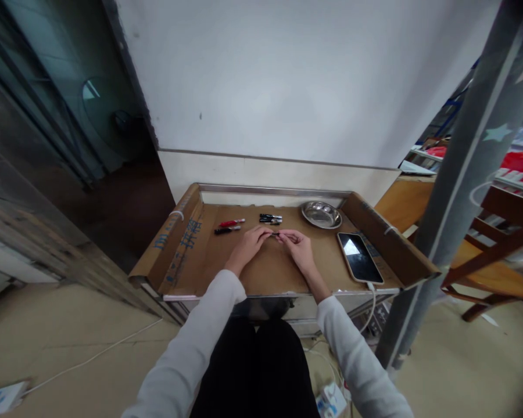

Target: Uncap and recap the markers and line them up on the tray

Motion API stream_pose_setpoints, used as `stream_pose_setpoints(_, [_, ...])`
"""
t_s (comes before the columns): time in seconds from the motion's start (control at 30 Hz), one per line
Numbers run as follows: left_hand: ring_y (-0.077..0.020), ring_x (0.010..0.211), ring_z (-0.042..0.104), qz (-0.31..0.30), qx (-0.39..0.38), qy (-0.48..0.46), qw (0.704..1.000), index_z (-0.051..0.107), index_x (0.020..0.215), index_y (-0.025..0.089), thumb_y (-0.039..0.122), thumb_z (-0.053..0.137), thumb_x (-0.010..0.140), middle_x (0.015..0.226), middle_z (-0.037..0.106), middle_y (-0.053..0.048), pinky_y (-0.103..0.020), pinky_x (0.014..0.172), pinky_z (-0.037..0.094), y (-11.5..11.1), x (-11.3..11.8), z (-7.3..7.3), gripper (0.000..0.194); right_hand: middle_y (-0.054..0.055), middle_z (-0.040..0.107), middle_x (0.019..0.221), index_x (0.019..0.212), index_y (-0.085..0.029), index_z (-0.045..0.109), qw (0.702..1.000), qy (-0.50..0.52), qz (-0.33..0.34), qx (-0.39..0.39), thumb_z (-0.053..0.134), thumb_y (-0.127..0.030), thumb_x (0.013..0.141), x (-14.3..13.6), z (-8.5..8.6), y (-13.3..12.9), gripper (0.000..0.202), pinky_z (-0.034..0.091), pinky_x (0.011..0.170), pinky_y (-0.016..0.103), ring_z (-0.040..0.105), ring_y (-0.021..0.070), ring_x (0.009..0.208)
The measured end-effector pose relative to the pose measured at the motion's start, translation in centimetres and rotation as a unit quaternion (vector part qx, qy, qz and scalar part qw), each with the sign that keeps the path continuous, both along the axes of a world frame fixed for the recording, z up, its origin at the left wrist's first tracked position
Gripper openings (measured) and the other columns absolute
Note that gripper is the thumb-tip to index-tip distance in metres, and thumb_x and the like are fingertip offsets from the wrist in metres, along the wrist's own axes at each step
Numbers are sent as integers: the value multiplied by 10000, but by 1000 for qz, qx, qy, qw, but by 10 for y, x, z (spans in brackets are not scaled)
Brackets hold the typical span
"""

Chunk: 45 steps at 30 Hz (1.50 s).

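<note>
My left hand and my right hand meet over the middle of the cardboard-lined table, fingertips pinched. Between them they hold a small, thin dark piece, one end in each hand; it is too small to name. Just beyond my fingers lie several short black and silver pen-like pieces, side by side. To the left of my left hand are a red pen-like piece and a black pen-like piece, both with lighter ends.
A round metal dish sits at the back right. In front of it lies a phone with a white cable hanging over the front edge. Folded cardboard walls border both sides. A grey post and wooden chair stand right.
</note>
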<state>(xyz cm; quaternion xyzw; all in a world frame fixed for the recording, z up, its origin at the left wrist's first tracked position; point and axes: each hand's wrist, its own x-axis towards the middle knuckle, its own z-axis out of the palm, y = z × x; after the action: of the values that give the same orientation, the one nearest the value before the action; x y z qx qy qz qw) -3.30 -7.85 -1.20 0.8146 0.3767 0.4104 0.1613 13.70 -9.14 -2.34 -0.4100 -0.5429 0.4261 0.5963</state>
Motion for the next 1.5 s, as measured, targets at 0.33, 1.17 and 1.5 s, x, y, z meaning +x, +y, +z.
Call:
stream_pose_setpoints(0.33, [-145, 987, 597, -12, -26, -4, 1000, 491, 1113, 238, 230, 443, 888, 1038, 630, -25, -293, 865, 472, -5, 0, -1, 230, 24, 691, 954, 956, -243, 652, 955, -276, -14, 111, 508, -310, 830, -4, 7, -8, 202, 496, 810, 331, 643, 179, 844])
stream_pose_setpoints(1.17, [-163, 967, 542, 61, 27, 43, 997, 551, 1080, 210, 287, 401, 915, 1045, 575, -43, -289, 860, 414, -15, -1, 2, 236, 105, 439, 1354, 1372, -173, 300, 906, -372, -7, 201, 379, -199, 855, -13, 5, -18, 523, 349, 1032, 365, 413, 187, 1251])
stream_pose_setpoints(1.5, [-264, 914, 495, 442, -43, 121, 888, 633, 1008, 202, 253, 420, 888, 966, 573, -125, -404, 792, 407, -22, -24, -10, 249, 139, 505, 1130, 1184, -143, 513, 810, -547, -159, 138, 409, -102, 782, -7, 0, 13, 417, 382, 916, 413, 449, 255, 1042])
